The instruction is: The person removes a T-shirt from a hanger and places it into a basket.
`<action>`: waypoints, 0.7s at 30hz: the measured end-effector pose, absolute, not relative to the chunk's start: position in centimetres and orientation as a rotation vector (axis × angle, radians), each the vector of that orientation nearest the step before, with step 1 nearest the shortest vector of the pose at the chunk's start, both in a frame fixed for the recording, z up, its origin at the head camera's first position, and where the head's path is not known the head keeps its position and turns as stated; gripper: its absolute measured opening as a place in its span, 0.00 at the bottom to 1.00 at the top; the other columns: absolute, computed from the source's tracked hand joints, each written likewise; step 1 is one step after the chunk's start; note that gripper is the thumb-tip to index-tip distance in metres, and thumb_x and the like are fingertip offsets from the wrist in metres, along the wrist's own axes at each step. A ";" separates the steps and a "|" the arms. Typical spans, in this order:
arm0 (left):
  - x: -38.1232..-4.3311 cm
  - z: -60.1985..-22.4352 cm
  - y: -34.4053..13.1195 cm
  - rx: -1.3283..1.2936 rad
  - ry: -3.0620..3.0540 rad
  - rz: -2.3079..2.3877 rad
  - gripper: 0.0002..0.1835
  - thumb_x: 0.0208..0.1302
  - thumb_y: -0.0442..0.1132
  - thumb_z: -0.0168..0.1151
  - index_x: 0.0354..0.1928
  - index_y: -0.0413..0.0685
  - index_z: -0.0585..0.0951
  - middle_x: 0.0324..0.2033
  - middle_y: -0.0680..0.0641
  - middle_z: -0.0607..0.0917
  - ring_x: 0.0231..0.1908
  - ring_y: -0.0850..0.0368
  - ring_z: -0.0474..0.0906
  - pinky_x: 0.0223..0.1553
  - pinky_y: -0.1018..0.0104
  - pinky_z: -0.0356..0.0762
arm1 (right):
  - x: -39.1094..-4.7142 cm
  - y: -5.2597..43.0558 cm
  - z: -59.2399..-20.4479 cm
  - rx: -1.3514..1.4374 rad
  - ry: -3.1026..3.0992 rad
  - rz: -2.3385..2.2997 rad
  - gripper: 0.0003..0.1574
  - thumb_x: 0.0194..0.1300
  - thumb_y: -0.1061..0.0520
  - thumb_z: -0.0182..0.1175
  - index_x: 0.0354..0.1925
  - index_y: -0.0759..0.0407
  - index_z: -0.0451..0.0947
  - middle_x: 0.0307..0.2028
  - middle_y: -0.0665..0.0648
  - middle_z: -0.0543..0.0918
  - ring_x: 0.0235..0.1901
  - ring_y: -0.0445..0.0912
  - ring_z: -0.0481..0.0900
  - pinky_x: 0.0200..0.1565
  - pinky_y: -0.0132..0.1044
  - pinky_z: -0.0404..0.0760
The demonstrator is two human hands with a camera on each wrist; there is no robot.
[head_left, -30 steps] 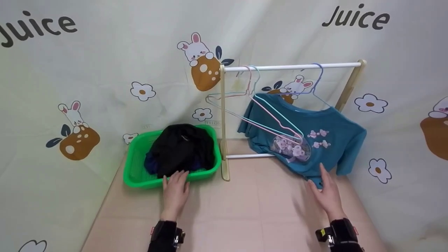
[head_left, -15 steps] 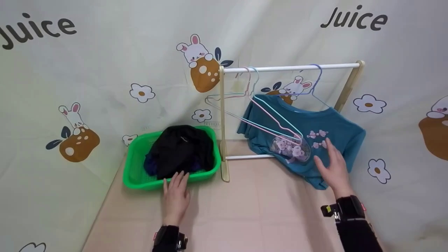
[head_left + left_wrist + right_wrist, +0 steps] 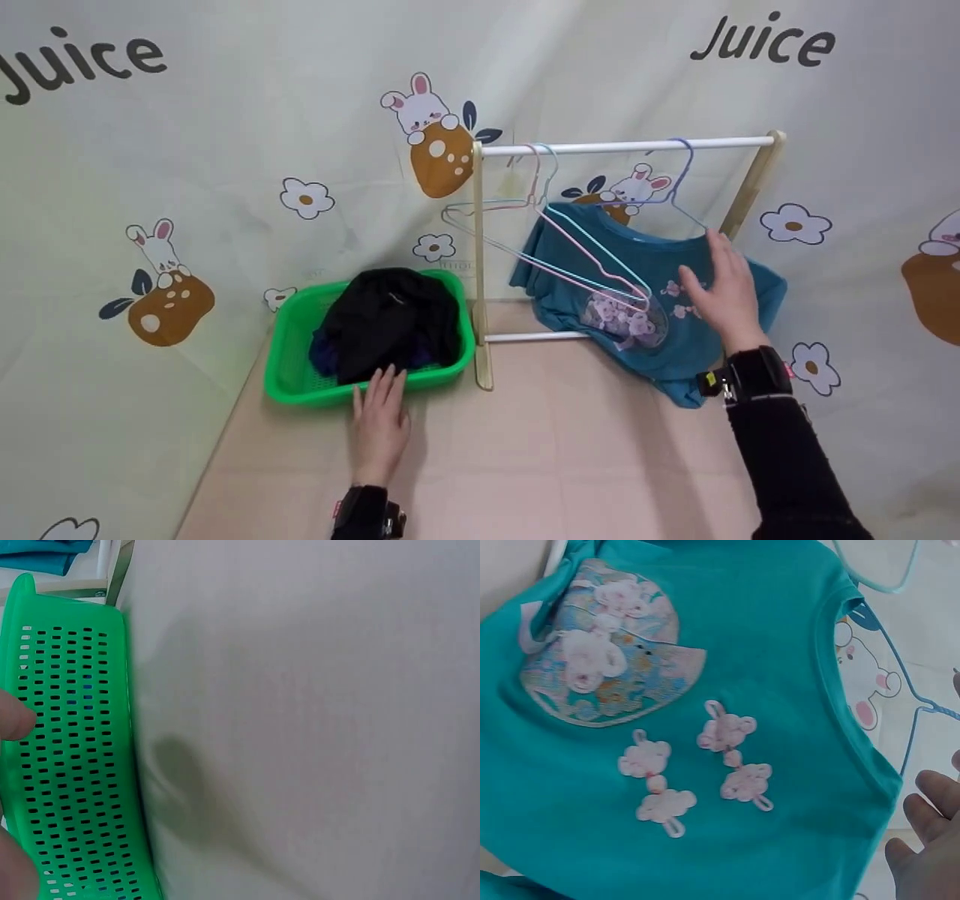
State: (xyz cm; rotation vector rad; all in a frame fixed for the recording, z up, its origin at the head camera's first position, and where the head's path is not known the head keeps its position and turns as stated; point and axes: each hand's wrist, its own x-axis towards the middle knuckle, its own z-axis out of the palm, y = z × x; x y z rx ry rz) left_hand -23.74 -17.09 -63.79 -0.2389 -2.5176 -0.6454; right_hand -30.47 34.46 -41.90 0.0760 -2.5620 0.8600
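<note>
A teal T-shirt (image 3: 645, 262) with pink flower trim hangs tilted on a blue-purple hanger (image 3: 681, 176) at the right of a small rack. My right hand (image 3: 726, 289) is raised in front of its right shoulder, fingers extended and thumb apart. In the right wrist view the fingers (image 3: 930, 817) are beside the neckline and the hanger. My left hand (image 3: 381, 427) reaches the front rim of a green basket (image 3: 289, 367), its fingers relaxed. Inside the basket lies a bundled black garment (image 3: 390, 322) over dark blue cloth (image 3: 324, 352).
A pink hanger (image 3: 577, 240) and a mint green hanger (image 3: 600, 238) hang bare at the left of the rack's white rail (image 3: 592, 148). The rack's wooden left post (image 3: 480, 270) stands beside the basket. A printed curtain (image 3: 247, 97) surrounds the pinkish tabletop (image 3: 517, 457).
My right hand has risen from the T-shirt's lower hem to its right shoulder. The left hand has stayed by the basket rim, and the hanging things look the same.
</note>
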 end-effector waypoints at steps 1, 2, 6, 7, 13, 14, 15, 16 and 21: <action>-23.7 -63.8 -17.0 -0.235 -2.522 -0.648 0.37 0.53 0.25 0.70 0.67 0.45 0.74 0.68 0.41 0.71 0.70 0.40 0.59 0.70 0.36 0.41 | -30.8 34.5 -41.5 0.074 -2.571 0.855 0.46 0.74 0.39 0.51 0.80 0.47 0.43 0.78 0.57 0.48 0.75 0.59 0.45 0.70 0.63 0.45; -23.7 -63.8 -17.0 -0.232 -2.524 -0.651 0.37 0.53 0.25 0.70 0.67 0.45 0.74 0.68 0.41 0.71 0.70 0.40 0.59 0.70 0.36 0.41 | -31.2 34.5 -41.2 0.071 -2.581 0.849 0.47 0.73 0.38 0.51 0.79 0.47 0.43 0.78 0.57 0.48 0.75 0.58 0.44 0.70 0.62 0.45; -23.6 -63.7 -16.8 -0.214 -2.534 -0.647 0.37 0.53 0.27 0.71 0.68 0.45 0.74 0.68 0.40 0.70 0.70 0.39 0.59 0.70 0.36 0.42 | -32.5 34.2 -39.9 0.058 -2.621 0.833 0.48 0.72 0.35 0.49 0.79 0.47 0.43 0.78 0.57 0.49 0.75 0.58 0.44 0.70 0.62 0.46; -23.6 -63.6 -16.7 -0.210 -2.538 -0.645 0.37 0.54 0.27 0.71 0.68 0.45 0.73 0.68 0.39 0.70 0.70 0.39 0.59 0.69 0.35 0.42 | -32.9 34.1 -39.6 0.056 -2.629 0.830 0.48 0.72 0.35 0.49 0.79 0.48 0.43 0.77 0.58 0.49 0.75 0.58 0.45 0.70 0.62 0.46; -22.9 -63.4 -15.5 -0.193 -2.543 -0.652 0.37 0.55 0.32 0.72 0.69 0.45 0.72 0.70 0.36 0.65 0.72 0.35 0.53 0.68 0.33 0.45 | -34.3 33.4 -38.3 0.057 -2.661 0.811 0.47 0.73 0.38 0.50 0.79 0.52 0.44 0.77 0.61 0.52 0.75 0.60 0.46 0.70 0.61 0.47; -22.7 -63.5 -15.2 -0.193 -2.542 -0.652 0.37 0.55 0.33 0.72 0.69 0.44 0.72 0.71 0.36 0.64 0.72 0.35 0.52 0.68 0.33 0.45 | -34.5 33.3 -38.2 0.057 -2.665 0.810 0.47 0.73 0.39 0.50 0.79 0.52 0.45 0.77 0.61 0.52 0.75 0.60 0.46 0.70 0.61 0.46; -22.5 -63.6 -14.9 -0.194 -2.541 -0.651 0.37 0.55 0.34 0.72 0.69 0.44 0.71 0.71 0.36 0.63 0.72 0.34 0.51 0.67 0.33 0.45 | -34.7 33.2 -38.0 0.057 -2.669 0.811 0.47 0.73 0.39 0.50 0.79 0.53 0.45 0.77 0.61 0.51 0.75 0.60 0.47 0.70 0.62 0.46; -22.4 -63.7 -14.6 -0.196 -2.539 -0.651 0.38 0.55 0.34 0.72 0.69 0.44 0.71 0.72 0.35 0.62 0.72 0.34 0.50 0.67 0.32 0.46 | -34.8 33.1 -37.9 0.058 -2.674 0.811 0.47 0.73 0.39 0.51 0.79 0.53 0.45 0.77 0.61 0.51 0.75 0.61 0.47 0.70 0.62 0.46; -21.6 -64.7 -12.9 -0.204 -2.535 -0.617 0.42 0.53 0.37 0.74 0.71 0.44 0.68 0.73 0.35 0.60 0.72 0.34 0.49 0.66 0.30 0.47 | -35.4 32.9 -38.0 0.037 -2.709 0.813 0.48 0.73 0.38 0.50 0.79 0.53 0.44 0.77 0.61 0.51 0.74 0.62 0.47 0.70 0.63 0.46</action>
